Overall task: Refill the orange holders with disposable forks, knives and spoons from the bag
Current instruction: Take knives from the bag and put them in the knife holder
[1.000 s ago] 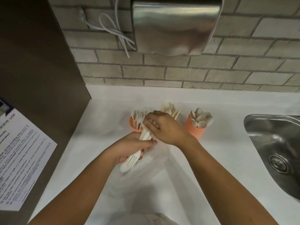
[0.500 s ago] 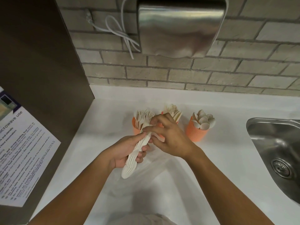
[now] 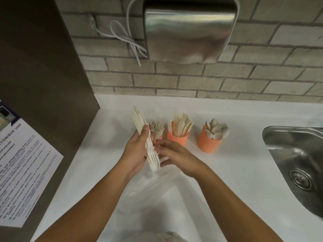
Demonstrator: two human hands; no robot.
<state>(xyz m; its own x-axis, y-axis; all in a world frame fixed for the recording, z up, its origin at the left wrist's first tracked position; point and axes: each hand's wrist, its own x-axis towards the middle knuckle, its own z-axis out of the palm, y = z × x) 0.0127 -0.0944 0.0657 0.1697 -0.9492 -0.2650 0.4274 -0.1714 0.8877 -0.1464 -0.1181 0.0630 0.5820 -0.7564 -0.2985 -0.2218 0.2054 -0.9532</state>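
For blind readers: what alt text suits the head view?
The left hand grips a bundle of forks while the right hand pinches its tined end above a clear bag; orange holders of knives and spoons stand behind.

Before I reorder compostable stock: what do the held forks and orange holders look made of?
The forks: cream, matte, thin moulded tines; plastic or plant-fibre composite, unclear which. The orange holders: matte, ribbed walls; probably moulded plastic or silicone.
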